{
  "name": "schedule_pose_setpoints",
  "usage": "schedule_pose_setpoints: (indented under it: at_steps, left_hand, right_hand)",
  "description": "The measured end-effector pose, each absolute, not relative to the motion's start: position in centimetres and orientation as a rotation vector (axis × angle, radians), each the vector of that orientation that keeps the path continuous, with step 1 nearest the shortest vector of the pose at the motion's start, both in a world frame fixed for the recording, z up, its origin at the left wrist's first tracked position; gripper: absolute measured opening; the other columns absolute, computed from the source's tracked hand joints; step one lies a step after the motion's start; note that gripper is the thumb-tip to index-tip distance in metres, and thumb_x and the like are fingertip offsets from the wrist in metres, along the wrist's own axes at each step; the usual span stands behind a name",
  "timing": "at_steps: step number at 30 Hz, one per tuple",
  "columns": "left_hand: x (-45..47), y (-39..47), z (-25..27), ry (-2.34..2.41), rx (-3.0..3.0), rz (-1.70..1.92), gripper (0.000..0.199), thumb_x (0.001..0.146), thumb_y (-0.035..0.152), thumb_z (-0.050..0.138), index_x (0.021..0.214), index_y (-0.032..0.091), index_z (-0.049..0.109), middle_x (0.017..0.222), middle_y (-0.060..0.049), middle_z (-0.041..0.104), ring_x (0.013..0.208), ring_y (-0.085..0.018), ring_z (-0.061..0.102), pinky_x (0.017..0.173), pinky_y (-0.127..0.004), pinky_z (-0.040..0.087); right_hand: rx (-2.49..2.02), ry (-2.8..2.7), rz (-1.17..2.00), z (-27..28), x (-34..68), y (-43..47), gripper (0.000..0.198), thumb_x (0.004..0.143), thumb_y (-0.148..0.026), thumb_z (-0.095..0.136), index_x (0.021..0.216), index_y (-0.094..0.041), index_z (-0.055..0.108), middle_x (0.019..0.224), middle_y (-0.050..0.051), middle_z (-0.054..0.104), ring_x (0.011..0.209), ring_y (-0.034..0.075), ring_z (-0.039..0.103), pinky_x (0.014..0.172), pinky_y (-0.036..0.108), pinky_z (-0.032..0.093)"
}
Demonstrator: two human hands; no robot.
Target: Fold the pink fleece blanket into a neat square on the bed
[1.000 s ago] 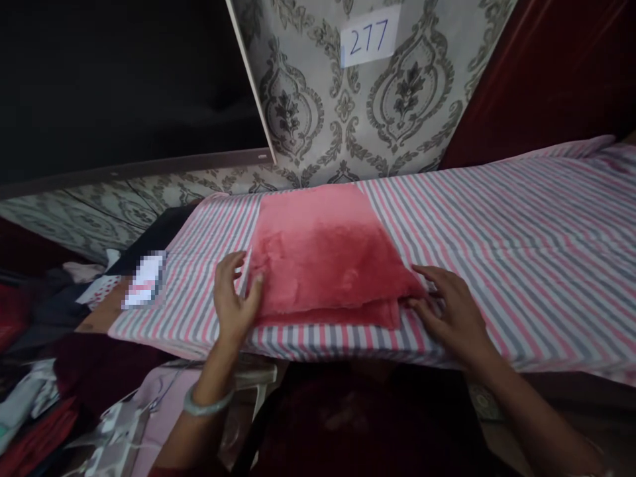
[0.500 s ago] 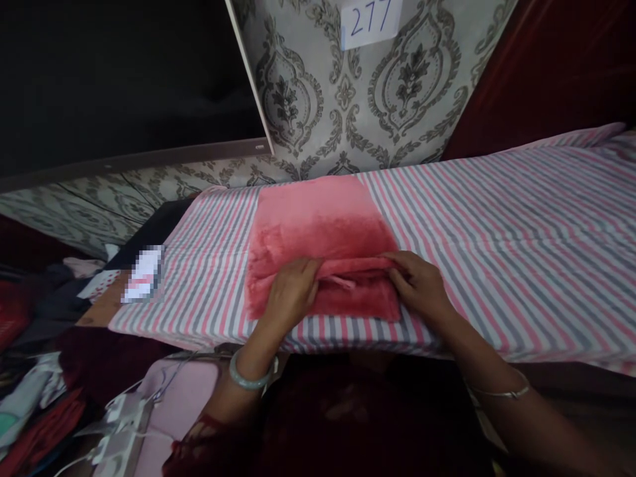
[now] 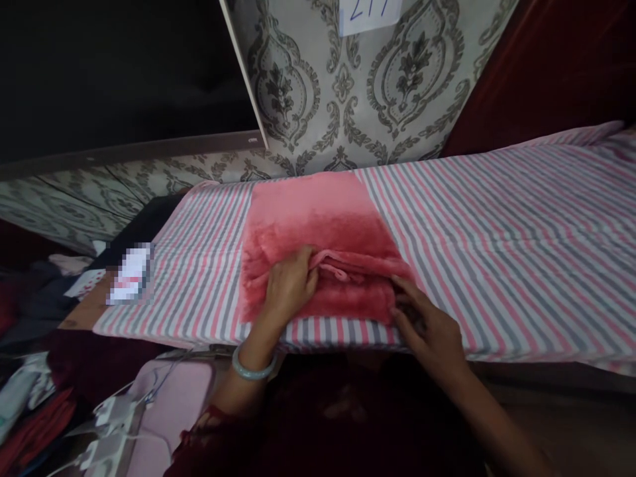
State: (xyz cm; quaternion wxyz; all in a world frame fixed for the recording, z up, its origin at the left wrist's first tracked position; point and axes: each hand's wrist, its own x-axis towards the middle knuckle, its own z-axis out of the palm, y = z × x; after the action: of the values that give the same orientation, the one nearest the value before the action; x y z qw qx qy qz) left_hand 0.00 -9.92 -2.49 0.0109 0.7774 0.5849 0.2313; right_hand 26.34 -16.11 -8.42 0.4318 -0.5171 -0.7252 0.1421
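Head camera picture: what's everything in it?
Plush cloth: 1, red, centre
Striped cloth: 1, white-pink-grey, underneath
Screen: 1, black, upper left
Wallpaper: 1, grey, behind
Paper: 1, white, top
Panel: 1, dark red, right
Blurred item: 1, white, left
Power strip: 1, white, lower left
Pad: 1, pink, lower left
Clothes: several, mixed, left
Bracelet: 1, pale, lower centre
Shirt: 1, maroon, bottom
Left hand: 1, bare, on plush cloth
Right hand: 1, bare, cloth's edge

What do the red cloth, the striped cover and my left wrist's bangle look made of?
Red cloth: probably plush synthetic fleece, judging by its soft, shaded nap.
Striped cover: likely cotton or a blend, matte with light creases.
Bangle: perhaps jade or glass, pale and smooth with faint sheen.
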Motion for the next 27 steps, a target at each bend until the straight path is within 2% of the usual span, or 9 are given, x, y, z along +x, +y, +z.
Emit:
schedule_pose_setpoints:
  at_steps: [3, 5, 7, 12, 15, 17, 20, 22, 27]
  left_hand:
    - [-0.6, -10.2, -3.3, 1.718, 2.493, 0.925, 0.014, 0.094, 0.014, 0.049, 0.104, 0.021, 0.057, 0.111, -0.009, 0.073, 0.092, -0.022, 0.071, 0.074, -0.033, 0.054]
    - [-1.1, -10.4, -3.7, 1.570, 2.598, 0.996, 0.016, 0.096, 0.012, 0.044, 0.099, 0.021, 0.056, 0.127, -0.011, 0.068, 0.103, -0.021, 0.070, 0.079, -0.033, 0.056]
    - [-1.5, -10.6, -4.0, 1.455, 2.712, 1.012, 0.020, 0.098, 0.011, 0.042, 0.098, 0.021, 0.060, 0.134, -0.010, 0.065, 0.111, -0.021, 0.067, 0.084, -0.035, 0.056]
    - [-1.8, -11.6, -4.1, 1.292, 2.907, 0.957, 0.025, 0.100, 0.014, 0.045, 0.094, 0.022, 0.068, 0.137, -0.009, 0.064, 0.120, -0.026, 0.062, 0.092, -0.044, 0.055]
    - [-1.8, -12.6, -3.3, 1.369, 2.859, 0.825, 0.023, 0.098, 0.015, 0.047, 0.105, 0.019, 0.069, 0.142, -0.013, 0.060, 0.127, -0.031, 0.057, 0.098, -0.051, 0.053]
    - [-1.9, -13.1, -2.7, 1.401, 2.801, 0.739, 0.021, 0.098, 0.024, 0.054, 0.114, 0.019, 0.067, 0.147, -0.014, 0.056, 0.131, -0.033, 0.054, 0.103, -0.055, 0.050]
    - [-2.2, -13.4, -2.1, 1.387, 2.784, 0.651, 0.030, 0.095, 0.037, 0.064, 0.118, 0.019, 0.066, 0.149, -0.015, 0.053, 0.134, -0.036, 0.051, 0.107, -0.059, 0.047]
    - [-2.4, -13.3, -1.9, 1.396, 2.786, 0.617, 0.028, 0.093, 0.036, 0.067, 0.115, 0.019, 0.066, 0.147, -0.016, 0.054, 0.134, -0.035, 0.050, 0.108, -0.059, 0.047]
    - [-2.4, -12.6, -1.8, 1.528, 2.792, 0.606, 0.005, 0.093, 0.020, 0.063, 0.098, 0.019, 0.064, 0.140, -0.014, 0.059, 0.128, -0.033, 0.054, 0.104, -0.056, 0.049]
  right_hand:
    - [-1.200, -1.858, 0.390, -8.0, 25.8, -15.5, 0.037, 0.101, -0.031, 0.055, 0.138, -0.025, 0.062, 0.110, 0.005, 0.074, 0.094, 0.021, 0.073, 0.079, 0.029, 0.058]
    - [-1.145, -1.898, 0.396, -7.8, 25.6, -15.1, 0.030, 0.102, -0.028, 0.054, 0.127, -0.024, 0.069, 0.099, 0.005, 0.072, 0.086, 0.020, 0.071, 0.073, 0.028, 0.058]
    - [-1.116, -1.934, 0.359, -7.6, 25.6, -14.8, 0.026, 0.101, -0.027, 0.053, 0.119, -0.022, 0.072, 0.091, 0.006, 0.069, 0.080, 0.019, 0.069, 0.068, 0.028, 0.057]
    - [-1.100, -1.988, 0.209, -6.5, 25.8, -14.0, 0.027, 0.102, -0.023, 0.050, 0.120, -0.020, 0.070, 0.097, 0.007, 0.068, 0.085, 0.020, 0.069, 0.072, 0.030, 0.058]
    - [-1.053, -2.011, 0.140, -5.6, 26.0, -13.3, 0.025, 0.102, -0.021, 0.050, 0.118, -0.021, 0.069, 0.099, 0.007, 0.069, 0.087, 0.020, 0.069, 0.074, 0.031, 0.058]
    - [-1.027, -2.016, 0.127, -5.1, 26.2, -12.8, 0.022, 0.102, -0.021, 0.050, 0.115, -0.021, 0.068, 0.099, 0.007, 0.070, 0.088, 0.020, 0.069, 0.076, 0.031, 0.058]
    - [-0.988, -2.003, 0.126, -4.6, 26.3, -11.9, 0.018, 0.102, -0.020, 0.052, 0.110, -0.022, 0.068, 0.098, 0.005, 0.070, 0.090, 0.020, 0.069, 0.078, 0.031, 0.057]
    - [-0.970, -1.986, 0.123, -4.4, 26.2, -11.5, 0.016, 0.101, -0.018, 0.053, 0.107, -0.023, 0.067, 0.097, 0.005, 0.069, 0.091, 0.020, 0.068, 0.080, 0.032, 0.057]
    - [-0.959, -1.965, 0.079, -4.5, 25.9, -10.8, 0.014, 0.101, -0.019, 0.054, 0.106, -0.023, 0.066, 0.095, 0.004, 0.069, 0.089, 0.020, 0.068, 0.080, 0.033, 0.056]
